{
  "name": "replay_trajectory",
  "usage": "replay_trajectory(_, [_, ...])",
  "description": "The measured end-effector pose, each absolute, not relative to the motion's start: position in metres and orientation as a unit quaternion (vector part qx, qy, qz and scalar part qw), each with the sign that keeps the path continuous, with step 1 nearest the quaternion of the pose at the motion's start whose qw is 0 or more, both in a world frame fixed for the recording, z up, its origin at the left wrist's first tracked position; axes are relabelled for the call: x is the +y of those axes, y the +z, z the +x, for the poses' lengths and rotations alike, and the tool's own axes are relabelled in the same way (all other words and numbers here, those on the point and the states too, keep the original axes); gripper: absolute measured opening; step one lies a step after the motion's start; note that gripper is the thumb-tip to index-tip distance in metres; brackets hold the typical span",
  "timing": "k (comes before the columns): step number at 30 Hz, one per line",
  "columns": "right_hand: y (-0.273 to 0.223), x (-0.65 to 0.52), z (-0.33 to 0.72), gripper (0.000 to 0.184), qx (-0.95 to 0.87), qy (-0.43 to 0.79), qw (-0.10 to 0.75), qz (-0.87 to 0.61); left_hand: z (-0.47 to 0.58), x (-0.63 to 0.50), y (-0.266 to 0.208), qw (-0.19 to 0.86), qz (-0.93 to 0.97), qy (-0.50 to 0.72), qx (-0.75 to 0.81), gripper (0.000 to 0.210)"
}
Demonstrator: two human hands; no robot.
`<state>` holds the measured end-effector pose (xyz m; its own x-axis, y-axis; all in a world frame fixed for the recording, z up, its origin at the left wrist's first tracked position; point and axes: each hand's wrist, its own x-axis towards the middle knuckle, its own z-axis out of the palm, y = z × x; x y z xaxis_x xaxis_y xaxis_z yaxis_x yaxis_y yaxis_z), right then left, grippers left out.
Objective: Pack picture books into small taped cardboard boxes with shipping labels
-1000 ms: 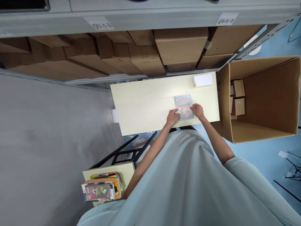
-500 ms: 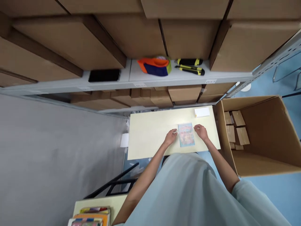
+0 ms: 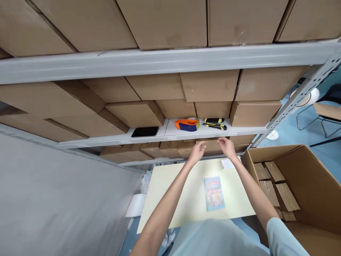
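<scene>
My left hand [image 3: 197,152] is raised over the back edge of the table, its fingers bent and slightly apart, with nothing visible in it. Facing it a short way to the right, my right hand [image 3: 226,147] has thumb and fingertips drawn close together; whatever may be between them is too small to make out. Below both hands, a thin booklet [image 3: 214,193] with a blue and pink cover lies flat on the pale table [image 3: 173,192], touched by neither hand. A small white box [image 3: 227,163] sits beside my right wrist, partly covered by it.
On the shelf [image 3: 170,133] ahead lie a black phone [image 3: 145,132], an orange and blue tape dispenser [image 3: 187,124] and black-yellow cutters [image 3: 214,125]. Cardboard boxes [image 3: 210,85] fill the rack. At right stands a large open carton [image 3: 306,185] holding several small boxes. A grey wall [image 3: 61,199] borders the left.
Both hands have moved forward and up, away from the booklet's sides. The booklet stays on the table. My view has tilted up, bringing more of the rack into sight.
</scene>
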<state>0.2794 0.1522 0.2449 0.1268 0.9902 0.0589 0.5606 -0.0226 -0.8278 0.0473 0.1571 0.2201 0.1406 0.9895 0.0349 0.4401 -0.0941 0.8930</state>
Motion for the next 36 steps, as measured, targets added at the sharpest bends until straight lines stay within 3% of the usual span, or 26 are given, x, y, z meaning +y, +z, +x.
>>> replay_trajectory(5, [0.288, 0.195, 0.281, 0.025, -0.668, 0.142, 0.371, -0.629, 0.069, 0.196, 0.281, 0.311, 0.704, 0.38, 0.513, 0.035])
replay_trajectory(8, [0.301, 0.215, 0.281, 0.03, -0.708, 0.075, 0.316, -0.627, 0.076, 0.21, 0.301, 0.268, 0.724, 0.363, 0.522, 0.037])
replay_trajectory(14, [0.31, 0.233, 0.275, 0.037, -0.721, 0.07, 0.183, -0.665, 0.083, 0.215, 0.305, 0.242, 0.746, 0.325, 0.528, 0.036])
replay_trajectory(20, [0.313, 0.233, 0.276, 0.033, -0.738, 0.056, 0.169, -0.651, 0.082, 0.199, 0.303, 0.241, 0.75, 0.331, 0.519, 0.037])
replay_trajectory(23, [0.303, 0.216, 0.28, 0.034, -0.749, 0.054, 0.202, -0.629, 0.073, 0.18, 0.3, 0.239, 0.754, 0.332, 0.513, 0.038])
replay_trajectory(29, [0.25, 0.135, 0.287, 0.041, -0.734, 0.102, 0.298, -0.601, 0.031, 0.125, 0.249, 0.265, 0.739, 0.304, 0.54, 0.037])
replay_trajectory(36, [0.159, 0.037, 0.278, 0.047, -0.715, 0.207, 0.224, -0.629, -0.006, 0.049, 0.133, 0.348, 0.697, 0.118, 0.616, 0.03])
